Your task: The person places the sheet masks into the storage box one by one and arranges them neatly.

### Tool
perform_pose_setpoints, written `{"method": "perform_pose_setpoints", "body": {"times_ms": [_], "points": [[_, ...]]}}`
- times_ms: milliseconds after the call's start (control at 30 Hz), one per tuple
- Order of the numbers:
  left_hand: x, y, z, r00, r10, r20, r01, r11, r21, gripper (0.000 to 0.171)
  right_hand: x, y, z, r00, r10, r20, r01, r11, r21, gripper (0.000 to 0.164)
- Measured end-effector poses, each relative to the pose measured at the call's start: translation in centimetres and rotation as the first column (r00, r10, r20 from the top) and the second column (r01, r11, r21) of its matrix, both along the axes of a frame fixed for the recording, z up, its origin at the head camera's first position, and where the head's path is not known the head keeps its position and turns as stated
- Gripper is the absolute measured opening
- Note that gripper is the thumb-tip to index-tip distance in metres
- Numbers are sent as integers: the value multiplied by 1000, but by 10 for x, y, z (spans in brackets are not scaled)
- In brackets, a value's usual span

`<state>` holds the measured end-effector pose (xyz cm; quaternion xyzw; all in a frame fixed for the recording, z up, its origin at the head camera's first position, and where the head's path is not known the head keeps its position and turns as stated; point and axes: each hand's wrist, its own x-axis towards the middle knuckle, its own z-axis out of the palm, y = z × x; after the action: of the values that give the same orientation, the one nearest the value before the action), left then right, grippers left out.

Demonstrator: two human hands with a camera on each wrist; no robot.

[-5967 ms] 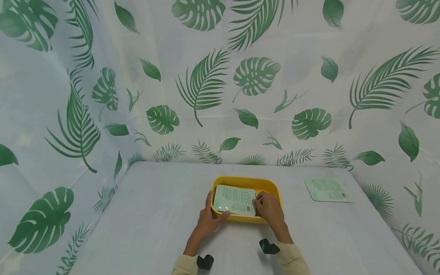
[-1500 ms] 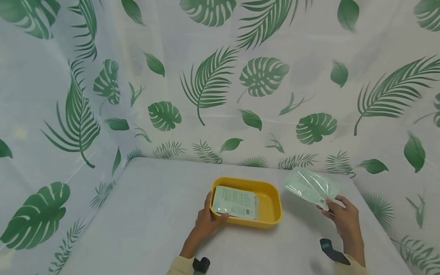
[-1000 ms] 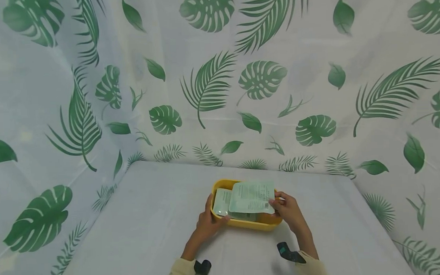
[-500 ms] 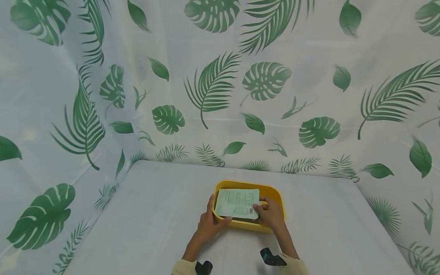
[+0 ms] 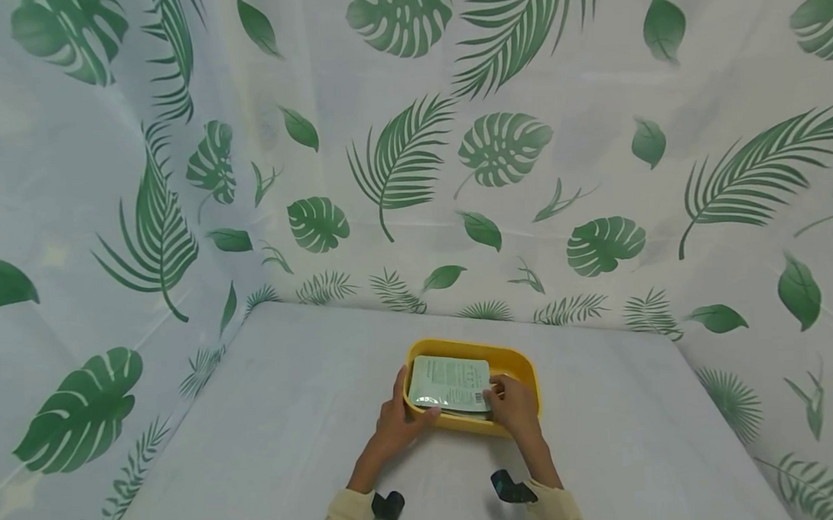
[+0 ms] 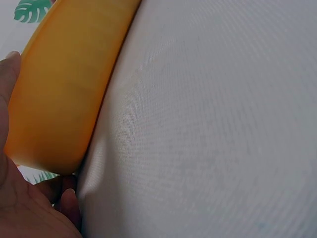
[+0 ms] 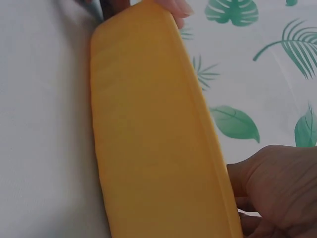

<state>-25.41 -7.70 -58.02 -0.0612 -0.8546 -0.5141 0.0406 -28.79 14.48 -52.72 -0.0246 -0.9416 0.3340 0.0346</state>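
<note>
A yellow rectangular tray (image 5: 512, 356) sits on the white table. Pale green flat pouches lie stacked in its left part, the top pouch (image 5: 451, 383) printed with small text. My left hand (image 5: 397, 425) grips the tray's left end, thumb over the front rim and fingers along the side. In the left wrist view, that hand (image 6: 25, 208) is against the tray's outer wall (image 6: 69, 89). My right hand (image 5: 514, 408) reaches over the front rim and pinches the top pouch's right edge. The tray wall (image 7: 153, 119) hides those right fingertips in the right wrist view.
The white-covered table (image 5: 270, 418) extends around the tray. Behind it and at the sides hangs a white cloth (image 5: 424, 275) with green leaf prints. A dark wrist-worn device (image 5: 388, 506) shows at the left cuff, another dark device (image 5: 512, 487) at the right.
The pouch that lay on the table at right was lifted by my right hand, carried left and laid on the stack in the tray. My left hand has kept its grip on the tray.
</note>
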Motion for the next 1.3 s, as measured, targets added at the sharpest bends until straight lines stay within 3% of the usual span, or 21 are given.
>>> {"method": "perform_pose_setpoints", "body": {"times_ms": [367, 667, 1033, 1167, 1300], "points": [[1, 2, 0, 999, 34, 17, -35, 999, 24, 99, 1, -1, 1, 999, 13, -37, -12, 1000, 15, 25], [2, 2, 2, 1000, 19, -14, -19, 1000, 14, 101, 2, 1, 1, 1000, 13, -8, -13, 1000, 5, 23], [3, 3, 3, 1000, 18, 4, -19, 1000, 5, 99, 3, 1, 3, 999, 23, -23, -22, 1000, 21, 19], [4, 3, 2, 1000, 24, -4, -23, 1000, 6, 98, 5, 3, 2, 997, 21, -74, -22, 1000, -9, 19], [2, 1, 2, 1000, 19, -9, -19, 1000, -5, 99, 8, 7, 2, 973, -9, -231, -3, 999, -49, 15]]}}
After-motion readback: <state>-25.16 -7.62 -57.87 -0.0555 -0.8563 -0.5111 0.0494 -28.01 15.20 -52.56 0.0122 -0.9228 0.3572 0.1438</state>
